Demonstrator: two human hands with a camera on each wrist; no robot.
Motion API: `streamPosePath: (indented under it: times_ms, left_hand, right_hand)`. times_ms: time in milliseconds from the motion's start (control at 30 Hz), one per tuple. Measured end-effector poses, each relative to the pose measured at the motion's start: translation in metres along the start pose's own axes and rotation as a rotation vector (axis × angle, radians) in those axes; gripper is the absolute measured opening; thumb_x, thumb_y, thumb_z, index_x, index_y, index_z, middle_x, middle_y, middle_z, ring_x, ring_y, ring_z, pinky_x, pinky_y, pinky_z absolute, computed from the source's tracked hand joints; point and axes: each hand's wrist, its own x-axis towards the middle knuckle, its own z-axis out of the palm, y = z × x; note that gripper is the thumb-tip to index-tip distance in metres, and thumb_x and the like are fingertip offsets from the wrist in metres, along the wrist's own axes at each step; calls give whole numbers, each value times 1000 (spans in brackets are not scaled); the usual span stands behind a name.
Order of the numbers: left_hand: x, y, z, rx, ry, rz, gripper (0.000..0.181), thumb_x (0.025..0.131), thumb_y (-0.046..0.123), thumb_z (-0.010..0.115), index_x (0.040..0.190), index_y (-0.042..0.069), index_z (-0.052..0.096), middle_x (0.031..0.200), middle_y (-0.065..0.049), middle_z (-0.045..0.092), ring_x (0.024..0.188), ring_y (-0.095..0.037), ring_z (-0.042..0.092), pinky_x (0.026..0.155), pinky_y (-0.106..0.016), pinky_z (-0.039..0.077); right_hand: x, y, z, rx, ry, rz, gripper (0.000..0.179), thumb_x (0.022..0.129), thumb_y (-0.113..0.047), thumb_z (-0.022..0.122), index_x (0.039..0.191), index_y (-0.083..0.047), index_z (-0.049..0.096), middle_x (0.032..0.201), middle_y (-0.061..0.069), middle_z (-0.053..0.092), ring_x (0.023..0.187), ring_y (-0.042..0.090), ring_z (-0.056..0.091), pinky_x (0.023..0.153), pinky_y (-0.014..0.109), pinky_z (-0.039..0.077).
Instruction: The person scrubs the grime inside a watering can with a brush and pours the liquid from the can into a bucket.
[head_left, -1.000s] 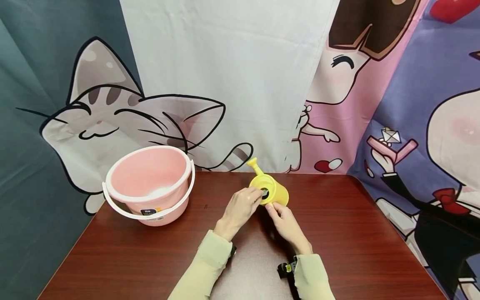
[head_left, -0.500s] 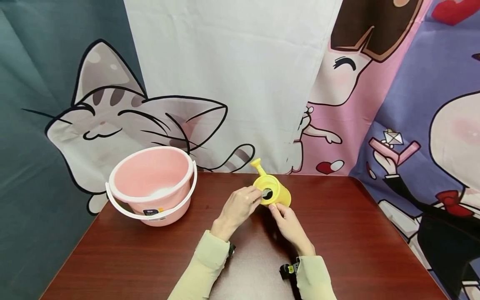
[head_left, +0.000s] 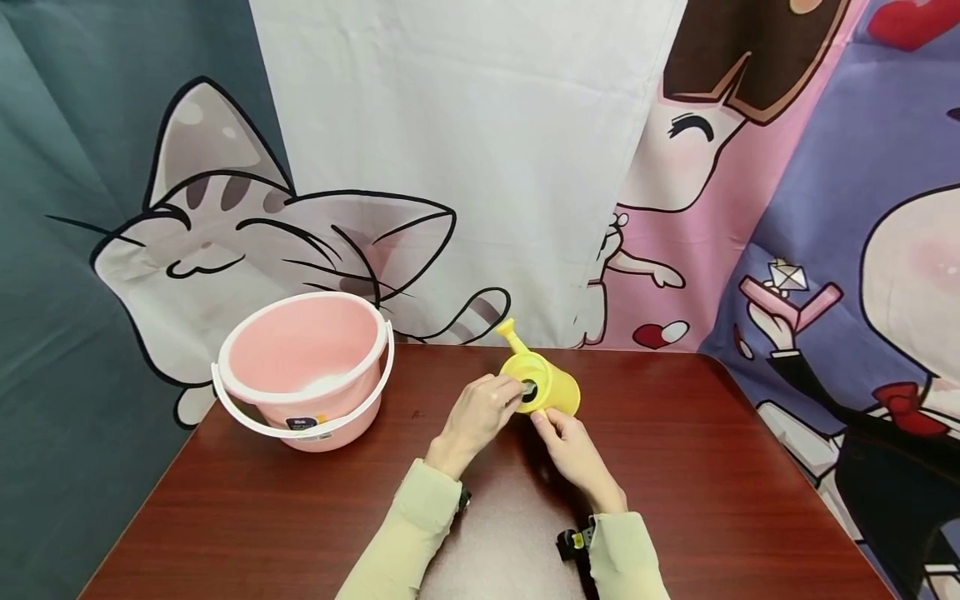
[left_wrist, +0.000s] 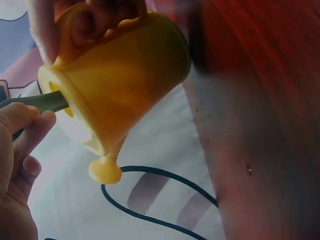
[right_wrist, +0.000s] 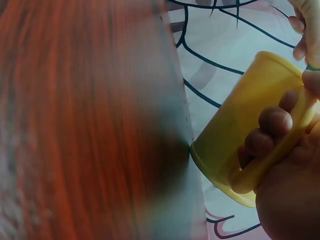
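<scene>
A yellow watering can (head_left: 561,389) is held tilted over the table, its open top turned toward my left hand. My right hand (head_left: 576,454) grips it by the handle (right_wrist: 277,155), fingers curled through the loop. My left hand (head_left: 478,414) pinches a grey-green strip (left_wrist: 50,101) between thumb and fingers. One end of the strip passes through the hole in the can's top, and that end is hidden inside. The can's short spout (left_wrist: 106,170) with its round head points away from me in the head view.
On the left of the brown table (head_left: 675,467) stands a pink bucket (head_left: 337,408) with its white handle (head_left: 273,432) lowered across the front. A printed cloth backdrop (head_left: 480,150) hangs along the table's far edge.
Over the last half second the watering can has shifted slightly left, with both hands staying on their holds. The head view has also moved a little; the bucket stays put.
</scene>
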Motion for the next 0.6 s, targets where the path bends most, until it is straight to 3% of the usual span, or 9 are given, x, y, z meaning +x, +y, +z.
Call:
streamPosePath:
  times_ms: [67, 233, 600]
  left_hand:
    - [-1, -1, 3, -2, 7, -3, 16, 78, 1, 79, 90, 8, 71, 87, 1, 67, 71, -16, 58, 65, -26, 47]
    - [-4, -3, 7, -8, 18, -6, 17, 77, -1, 79, 90, 8, 71, 86, 1, 67, 70, -16, 58, 64, -26, 47]
    - [-6, -7, 7, -10, 17, -31, 6, 87, 5, 72, 90, 9, 71, 87, 2, 69, 73, -12, 59, 65, -24, 42]
  right_hand:
    - [2, 11, 4, -14, 8, -21, 35, 102, -28, 54, 70, -16, 47, 63, -9, 34, 61, 9, 39, 57, 26, 35]
    - [2, 10, 4, -26, -15, -16, 36, 102, -33, 54, 70, -17, 47, 62, -10, 33, 58, 8, 37, 56, 25, 34]
    - [1, 12, 6, -24, -25, -3, 36, 101, -32, 55, 70, -15, 46, 63, -7, 34, 58, 8, 36, 56, 24, 33]
